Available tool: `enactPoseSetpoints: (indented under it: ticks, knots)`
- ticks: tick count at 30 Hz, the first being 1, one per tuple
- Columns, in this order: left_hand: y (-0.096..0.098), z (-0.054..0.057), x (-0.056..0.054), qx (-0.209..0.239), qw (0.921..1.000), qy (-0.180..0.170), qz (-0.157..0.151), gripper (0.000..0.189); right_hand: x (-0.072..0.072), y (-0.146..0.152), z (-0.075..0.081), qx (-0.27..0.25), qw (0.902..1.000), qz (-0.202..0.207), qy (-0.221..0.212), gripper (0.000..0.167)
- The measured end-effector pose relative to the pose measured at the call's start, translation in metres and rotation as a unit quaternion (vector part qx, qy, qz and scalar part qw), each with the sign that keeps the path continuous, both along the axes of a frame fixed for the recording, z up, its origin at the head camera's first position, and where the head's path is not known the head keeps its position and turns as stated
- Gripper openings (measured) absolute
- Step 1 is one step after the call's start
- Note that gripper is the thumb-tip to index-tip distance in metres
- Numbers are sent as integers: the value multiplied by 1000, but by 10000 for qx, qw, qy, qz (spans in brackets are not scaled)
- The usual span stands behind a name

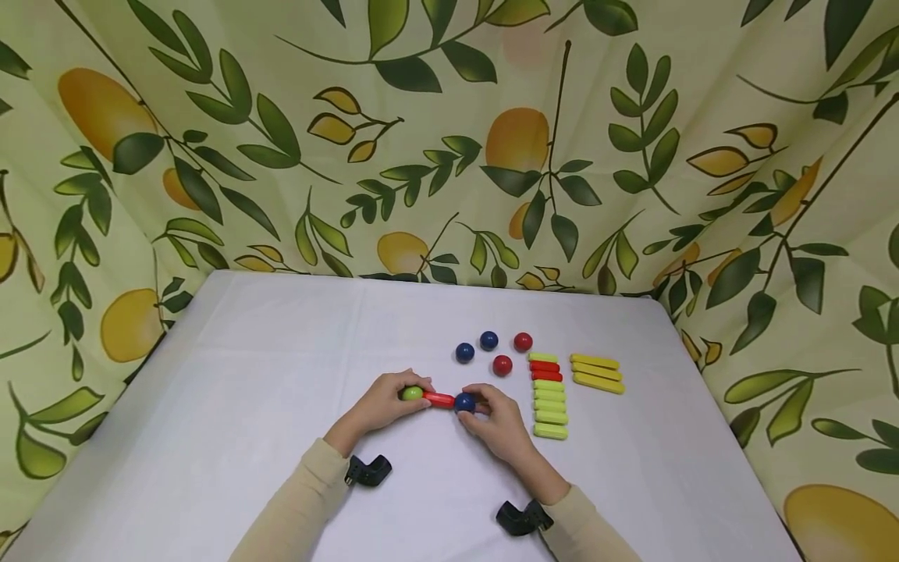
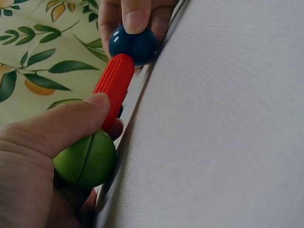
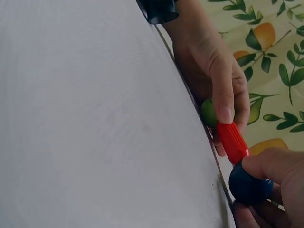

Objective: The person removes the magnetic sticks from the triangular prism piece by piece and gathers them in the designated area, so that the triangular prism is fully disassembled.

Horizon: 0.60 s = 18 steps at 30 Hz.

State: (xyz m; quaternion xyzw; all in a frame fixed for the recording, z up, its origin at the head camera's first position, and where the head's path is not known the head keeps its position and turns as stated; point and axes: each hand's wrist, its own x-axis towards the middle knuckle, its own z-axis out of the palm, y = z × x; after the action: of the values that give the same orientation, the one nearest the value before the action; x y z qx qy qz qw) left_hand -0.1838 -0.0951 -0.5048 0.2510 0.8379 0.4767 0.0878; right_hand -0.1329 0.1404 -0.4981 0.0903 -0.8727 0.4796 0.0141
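Note:
A red ridged rod [image 2: 115, 85] joins a green ball [image 2: 88, 159] at one end and meets a dark blue ball [image 3: 249, 184] at the other. My left hand [image 1: 388, 401] holds the green ball and the near end of the rod, its thumb lying along the red plastic. With thumb and fingers my right hand [image 1: 500, 423] pinches the blue ball. In the left wrist view ball and rod touch; whether the rod is fully seated in the blue ball I cannot tell.
Behind the right hand lie loose blue balls [image 1: 488, 339] and red balls [image 1: 502, 365]. To the right runs a column of short light-green rods [image 1: 550, 406] and red rods [image 1: 546, 376], with longer yellow rods [image 1: 597, 373] beyond. A patterned curtain [image 1: 435, 156] borders the white table [image 1: 281, 336].

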Motion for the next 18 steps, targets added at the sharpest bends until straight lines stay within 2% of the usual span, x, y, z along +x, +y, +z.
enactPoseSetpoints:
  ticks: [6, 11, 18]
  knots:
    - [-3, 2, -1, -94, 9995, 175, 265, 16, -6, 2, 5, 209, 9959, -802, 351, 37]
    - [-4, 2, -2, -86, 9994, 177, 301, 17, -15, -6, 9, 851, 9923, -719, 542, 40]
    - [-2, -2, -1, -35, 9996, -35, 286, 16, -27, -17, 14, 1612, 9794, -854, 866, 38]
